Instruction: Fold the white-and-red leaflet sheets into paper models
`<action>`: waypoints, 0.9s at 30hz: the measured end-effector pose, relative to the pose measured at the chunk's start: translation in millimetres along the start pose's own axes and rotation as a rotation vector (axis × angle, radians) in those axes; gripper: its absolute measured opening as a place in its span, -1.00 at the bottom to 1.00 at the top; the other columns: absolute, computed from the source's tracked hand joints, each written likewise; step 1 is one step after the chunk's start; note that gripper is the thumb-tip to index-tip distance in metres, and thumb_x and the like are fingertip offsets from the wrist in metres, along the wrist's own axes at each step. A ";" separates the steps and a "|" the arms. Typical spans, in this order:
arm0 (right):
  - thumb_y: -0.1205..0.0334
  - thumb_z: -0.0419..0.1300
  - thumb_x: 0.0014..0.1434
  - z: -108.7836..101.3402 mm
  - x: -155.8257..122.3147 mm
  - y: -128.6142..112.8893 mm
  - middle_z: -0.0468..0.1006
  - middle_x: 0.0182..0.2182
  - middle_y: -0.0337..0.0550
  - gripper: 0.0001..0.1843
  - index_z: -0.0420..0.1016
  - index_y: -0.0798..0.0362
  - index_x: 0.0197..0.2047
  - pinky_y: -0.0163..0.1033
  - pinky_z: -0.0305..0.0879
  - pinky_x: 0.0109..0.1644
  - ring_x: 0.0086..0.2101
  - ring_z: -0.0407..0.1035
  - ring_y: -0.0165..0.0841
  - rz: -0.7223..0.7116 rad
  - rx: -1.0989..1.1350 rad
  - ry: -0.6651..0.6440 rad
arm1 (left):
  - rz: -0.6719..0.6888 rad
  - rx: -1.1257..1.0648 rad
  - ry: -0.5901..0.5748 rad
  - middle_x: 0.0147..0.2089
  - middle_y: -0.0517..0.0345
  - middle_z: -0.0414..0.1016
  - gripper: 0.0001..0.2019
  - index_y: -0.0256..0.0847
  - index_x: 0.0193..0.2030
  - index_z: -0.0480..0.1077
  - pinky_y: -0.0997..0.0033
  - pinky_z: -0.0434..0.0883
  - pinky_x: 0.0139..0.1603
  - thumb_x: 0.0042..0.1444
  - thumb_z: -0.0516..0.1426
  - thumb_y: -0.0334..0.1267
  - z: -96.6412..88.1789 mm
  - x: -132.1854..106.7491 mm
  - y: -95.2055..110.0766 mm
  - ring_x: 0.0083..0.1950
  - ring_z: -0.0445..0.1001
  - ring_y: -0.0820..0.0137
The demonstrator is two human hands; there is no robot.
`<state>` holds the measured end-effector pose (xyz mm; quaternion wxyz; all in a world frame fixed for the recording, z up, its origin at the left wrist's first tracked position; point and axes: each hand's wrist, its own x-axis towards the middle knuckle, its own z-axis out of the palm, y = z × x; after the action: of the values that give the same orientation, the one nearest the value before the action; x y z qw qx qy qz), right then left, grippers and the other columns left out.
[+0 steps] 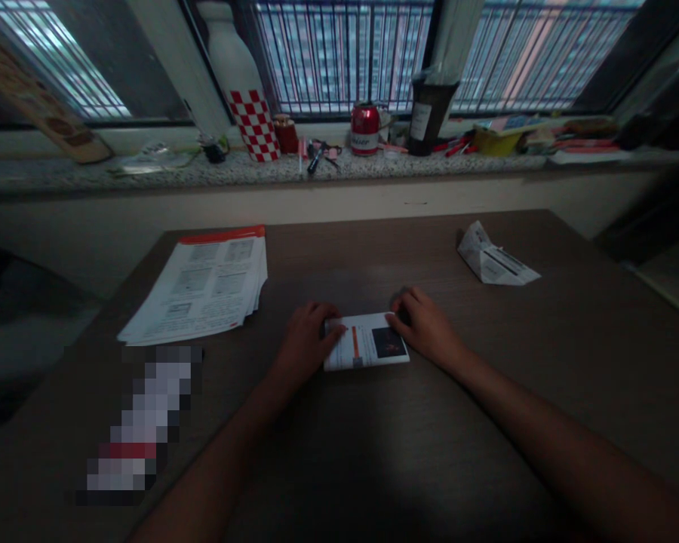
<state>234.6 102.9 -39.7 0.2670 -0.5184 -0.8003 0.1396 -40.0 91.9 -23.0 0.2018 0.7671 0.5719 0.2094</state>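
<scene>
Lying between half-curled fingers, a folded printed sheet point(367, 356) is touched by left hand point(308, 333) and right hand point(428, 322); whether it is gripped cannot be told. Beyond the left fingers, a red-edged page stack point(207, 286) is seen.

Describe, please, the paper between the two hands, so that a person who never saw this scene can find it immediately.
Start with the dark brown table below the windowsill. Near its middle, the left hand and right hand touch opposite ends of a small printed paper. Unlike the paper stack or the peaked folded paper, it has an orange bar beside a dark picture.
</scene>
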 end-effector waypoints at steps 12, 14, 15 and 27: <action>0.16 0.23 0.38 -0.5 -0.8 -2.1 0.43 -0.16 -0.06 -0.88 0.44 0.03 -0.15 -0.08 0.35 -0.03 -0.12 0.41 -0.15 0.010 -0.011 0.001 | -0.005 0.009 -0.013 0.00 -0.01 0.47 -0.85 -0.18 -0.03 0.49 0.08 0.38 0.09 0.31 0.21 -0.24 0.4 -0.3 1.7 0.04 0.44 0.10; 0.15 0.22 0.39 -1.1 -1.1 -2.8 0.43 -0.16 -0.05 -0.87 0.44 0.03 -0.14 -0.08 0.35 -0.03 -0.12 0.41 -0.15 0.010 -0.012 0.001 | -0.003 0.012 -0.015 0.01 -0.02 0.47 -0.86 -0.19 -0.03 0.49 0.08 0.38 0.10 0.31 0.20 -0.25 -0.3 -0.4 2.8 0.05 0.44 0.10; 0.15 0.22 0.39 -1.3 -1.1 -3.0 0.43 -0.16 -0.05 -0.87 0.45 0.03 -0.14 -0.08 0.35 -0.02 -0.12 0.41 -0.15 0.009 -0.012 0.000 | -0.002 0.014 -0.015 0.01 -0.02 0.47 -0.86 -0.19 -0.03 0.49 0.08 0.37 0.10 0.31 0.20 -0.26 -0.6 -0.4 3.3 0.06 0.44 0.09; 0.15 0.22 0.39 -0.8 -0.7 -0.4 0.44 -0.16 -0.05 -0.87 0.45 0.03 -0.14 -0.08 0.36 -0.04 -0.12 0.41 -0.15 -0.016 -0.017 0.000 | -0.012 0.036 -0.019 0.01 0.00 0.48 -0.86 -0.15 -0.04 0.49 0.09 0.38 0.08 0.30 0.21 -0.22 2.2 1.5 -0.3 0.05 0.45 0.09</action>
<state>235.0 102.0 -39.0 0.2635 -0.5142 -0.8057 0.1306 -38.6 93.3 -24.9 0.1948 0.7689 0.5784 0.1906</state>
